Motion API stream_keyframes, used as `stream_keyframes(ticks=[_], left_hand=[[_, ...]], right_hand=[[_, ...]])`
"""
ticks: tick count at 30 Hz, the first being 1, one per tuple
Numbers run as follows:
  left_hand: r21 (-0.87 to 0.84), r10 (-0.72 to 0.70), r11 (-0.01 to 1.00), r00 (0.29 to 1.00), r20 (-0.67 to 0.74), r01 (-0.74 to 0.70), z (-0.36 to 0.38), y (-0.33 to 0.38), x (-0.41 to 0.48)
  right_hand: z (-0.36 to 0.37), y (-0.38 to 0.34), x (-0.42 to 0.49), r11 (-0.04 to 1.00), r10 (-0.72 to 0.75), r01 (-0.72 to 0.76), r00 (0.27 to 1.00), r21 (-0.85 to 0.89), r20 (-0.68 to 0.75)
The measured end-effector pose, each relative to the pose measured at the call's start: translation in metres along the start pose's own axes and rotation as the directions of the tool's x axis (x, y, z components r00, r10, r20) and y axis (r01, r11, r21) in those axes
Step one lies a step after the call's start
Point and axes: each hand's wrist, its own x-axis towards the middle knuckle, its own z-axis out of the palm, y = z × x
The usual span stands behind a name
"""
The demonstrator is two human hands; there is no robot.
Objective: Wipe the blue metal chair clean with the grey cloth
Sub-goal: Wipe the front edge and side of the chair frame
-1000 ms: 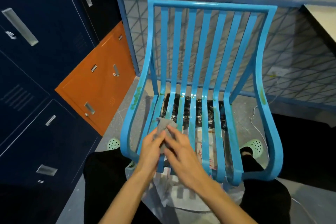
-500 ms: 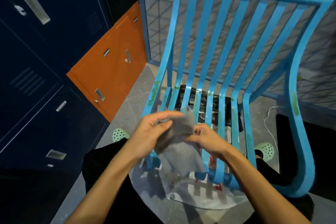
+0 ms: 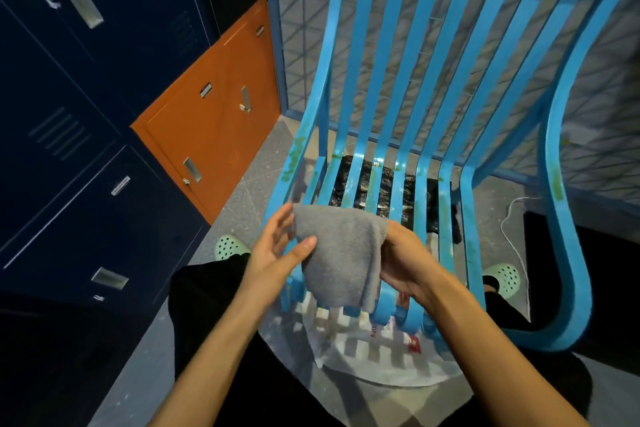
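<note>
The blue metal chair (image 3: 446, 87) with a slatted back and seat stands in front of me, with greenish smears on its slats and side rails. I hold the grey cloth (image 3: 341, 253) spread flat above the front of the seat, clear of the slats. My left hand (image 3: 277, 253) pinches its left edge with the thumb on top. My right hand (image 3: 403, 260) grips its right edge, partly tucked behind the fabric. The lower end of the cloth hangs loose.
Dark blue lockers (image 3: 86, 114) and an orange cabinet door (image 3: 214, 114) line the left side. A white plastic bag (image 3: 374, 354) lies under the chair's front and black plastic (image 3: 381, 191) under the seat. My green clogs (image 3: 228, 246) flank the chair. A white cord (image 3: 516, 218) trails at right.
The cloth has gone from bunched on the seat slats to lifted and spread flat between both hands. The view has shifted closer and to the left of the chair.
</note>
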Motion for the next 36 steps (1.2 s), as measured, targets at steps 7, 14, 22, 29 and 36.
stream_keyframes(ticks=[7, 14, 22, 29, 36], left_hand=[[0.149, 0.062, 0.988, 0.988, -0.142, -0.041, -0.001, -0.02, 0.002], [-0.018, 0.019, 0.999, 0.89, -0.455, -0.031, -0.055, -0.017, 0.015], [-0.006, -0.035, 0.999, 0.888, -0.458, 0.037, -0.072, -0.028, 0.019], [-0.075, -0.146, 0.989, 0.879, -0.453, 0.125, -0.077, -0.045, 0.027], [-0.165, -0.205, 0.976, 0.846, -0.493, 0.141, -0.078, -0.047, 0.022]], right_hand=[[0.025, 0.024, -0.021, 0.943, 0.028, -0.009, 0.998, 0.333, -0.053], [0.068, 0.006, 0.041, 0.802, -0.244, 0.184, 0.969, -0.568, -0.03], [0.075, 0.095, 0.078, -0.313, -0.229, 0.526, 0.766, -0.791, 0.6], [0.061, 0.081, 0.089, -0.473, -0.077, 0.657, 0.633, -0.587, 0.771], [0.112, 0.06, 0.128, -0.568, -0.121, 0.485, 0.749, -0.664, 0.651]])
